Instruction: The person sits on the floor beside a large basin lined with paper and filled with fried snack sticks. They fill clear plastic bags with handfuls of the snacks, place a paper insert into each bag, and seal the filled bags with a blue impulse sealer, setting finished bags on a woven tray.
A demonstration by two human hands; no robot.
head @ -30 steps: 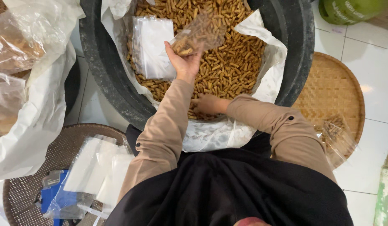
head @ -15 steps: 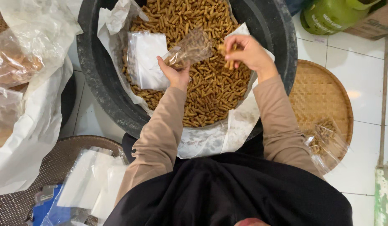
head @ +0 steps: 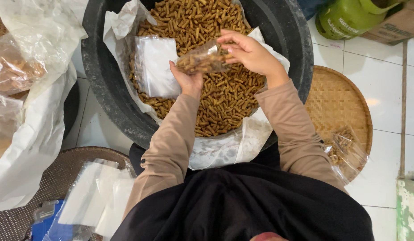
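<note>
R hand (head: 249,52) had come up from the snack sticks (head: 216,102) to the small clear bag (head: 202,61) w/ fingers pinched at its mouth. L hand (head: 188,80) gripped the bag's lower end, held over the black tub (head: 287,44) centre; bag approx. half full, filling judged ongoing.

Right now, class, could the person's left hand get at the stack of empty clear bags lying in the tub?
Probably yes: the left hand is right beside the stack of empty bags, nothing between, though it holds the small bag of snacks.
</note>
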